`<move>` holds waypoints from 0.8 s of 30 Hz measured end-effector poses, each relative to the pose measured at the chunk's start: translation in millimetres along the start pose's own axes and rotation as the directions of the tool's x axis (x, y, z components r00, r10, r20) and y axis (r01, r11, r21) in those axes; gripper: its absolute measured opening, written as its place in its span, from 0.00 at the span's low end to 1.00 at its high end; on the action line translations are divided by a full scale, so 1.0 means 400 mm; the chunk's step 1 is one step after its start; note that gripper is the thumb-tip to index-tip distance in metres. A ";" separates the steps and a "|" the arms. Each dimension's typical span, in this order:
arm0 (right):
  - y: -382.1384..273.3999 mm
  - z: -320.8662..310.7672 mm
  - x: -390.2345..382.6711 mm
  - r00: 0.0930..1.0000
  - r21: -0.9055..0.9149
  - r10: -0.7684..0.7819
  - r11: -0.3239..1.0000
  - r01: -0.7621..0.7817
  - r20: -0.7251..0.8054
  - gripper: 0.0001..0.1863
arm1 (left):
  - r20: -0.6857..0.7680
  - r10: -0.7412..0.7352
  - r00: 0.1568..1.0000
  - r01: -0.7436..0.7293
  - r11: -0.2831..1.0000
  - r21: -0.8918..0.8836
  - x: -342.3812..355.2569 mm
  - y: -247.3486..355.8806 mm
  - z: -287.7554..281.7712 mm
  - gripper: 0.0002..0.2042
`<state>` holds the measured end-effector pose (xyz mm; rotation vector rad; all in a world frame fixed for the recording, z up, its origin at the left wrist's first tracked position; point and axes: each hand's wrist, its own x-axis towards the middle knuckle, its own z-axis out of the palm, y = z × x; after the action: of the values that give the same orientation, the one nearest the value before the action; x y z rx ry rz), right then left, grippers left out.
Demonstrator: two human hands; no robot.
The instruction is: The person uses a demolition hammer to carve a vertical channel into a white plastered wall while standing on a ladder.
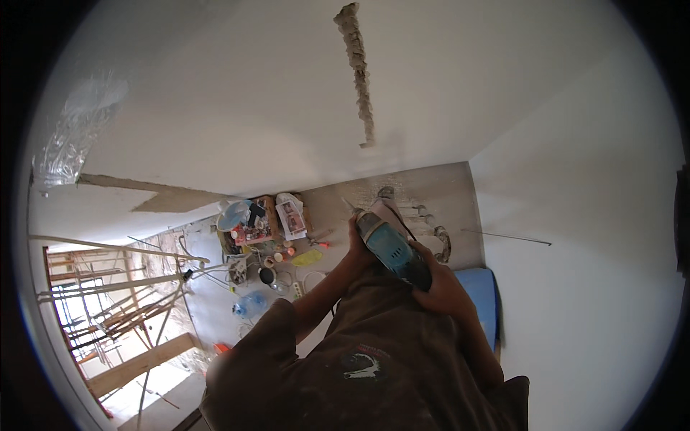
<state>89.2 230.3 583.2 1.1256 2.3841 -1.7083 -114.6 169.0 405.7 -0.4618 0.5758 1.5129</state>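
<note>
A teal power drill [394,251] with a grey front housing and a thin bit points up and left, held low in front of my body. My left hand [357,246] is closed on the drill near its front. My right hand [436,284] grips its dark rear end. Above them, the white wall [273,86] has a rough vertical chiselled channel [356,68]. Beyond the drill on the dusty floor [327,190] lie some curved grey objects [442,248], which I cannot clearly make out.
Boxes and papers [291,215], cups [267,276], a blue jug [249,305] and loose tools crowd the floor at left. Bamboo scaffolding [108,316] stands outside an opening at far left. A blue padded item [478,284] sits at right, below a thin rod [517,238].
</note>
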 end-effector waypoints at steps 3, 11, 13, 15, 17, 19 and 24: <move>-0.012 0.002 0.006 0.999 0.075 -0.026 0.997 0.025 0.021 0.47 | 0.012 0.013 1.000 -0.012 0.998 -0.058 -0.005 0.005 -0.006 0.29; -0.017 -0.003 -0.022 0.996 0.078 0.025 0.997 -0.018 -0.083 0.45 | 0.197 -0.088 0.976 0.120 0.980 -0.158 0.037 -0.014 -0.043 0.34; 0.004 -0.004 -0.037 0.990 0.082 0.016 0.997 -0.004 -0.139 0.45 | 0.179 -0.117 0.977 0.149 0.972 -0.182 0.018 -0.005 0.018 0.32; -0.044 -0.031 -0.050 0.980 0.165 0.052 0.986 -0.020 -0.192 0.46 | 0.169 -0.060 0.984 0.078 0.992 -0.104 0.008 0.022 0.075 0.31; -0.090 -0.045 -0.052 0.966 0.311 0.086 0.950 -0.006 -0.246 0.46 | 0.198 0.079 0.977 -0.098 0.991 0.086 0.017 0.062 0.144 0.30; -0.089 -0.056 -0.056 0.929 0.383 0.163 0.923 -0.025 -0.331 0.46 | 0.245 0.148 0.958 -0.207 0.949 0.236 0.025 0.078 0.269 0.30; -0.173 -0.105 -0.011 0.870 0.489 0.218 0.872 0.031 -0.442 0.45 | 0.378 0.210 0.902 -0.319 0.914 0.251 0.077 0.144 0.482 0.33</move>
<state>71.4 252.1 659.3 1.9185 2.0981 -2.2889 -160.3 312.7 542.3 0.1339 0.6003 1.6811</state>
